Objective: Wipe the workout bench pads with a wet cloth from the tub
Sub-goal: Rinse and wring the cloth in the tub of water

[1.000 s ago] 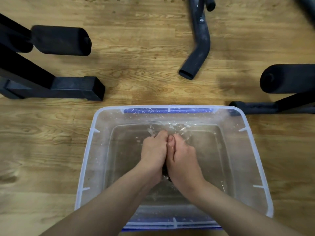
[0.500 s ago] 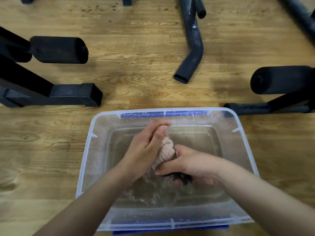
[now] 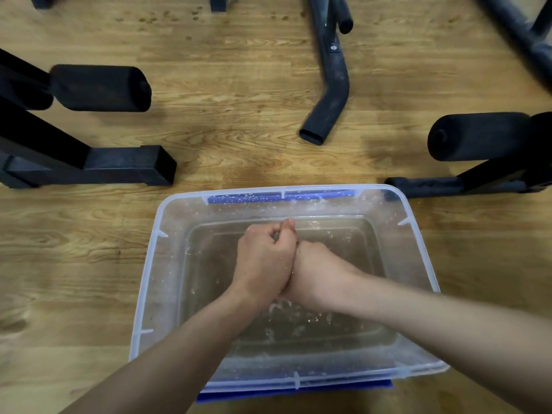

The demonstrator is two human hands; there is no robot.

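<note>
A clear plastic tub (image 3: 419, 234) holding water stands on the wood floor in front of me. Over its middle, my left hand (image 3: 263, 258) and my right hand (image 3: 318, 274) are pressed together, fingers curled tight around the wet cloth. The cloth is almost wholly hidden between the palms. Water drips and ripples just under the hands. A black foam roller pad (image 3: 98, 88) of the bench sticks out at the left, and a second roller pad (image 3: 478, 135) at the right, both well beyond the tub.
A black square frame foot (image 3: 128, 165) lies on the floor left of the tub's far edge. A bent black tube (image 3: 328, 112) ends near the far middle. Another black frame bar (image 3: 442, 186) touches the tub's far right corner. A blue lid (image 3: 298, 391) lies under the tub.
The pale cloth, visible between my hands half a second ago, is now enclosed as both hands have closed together around it above the water.
</note>
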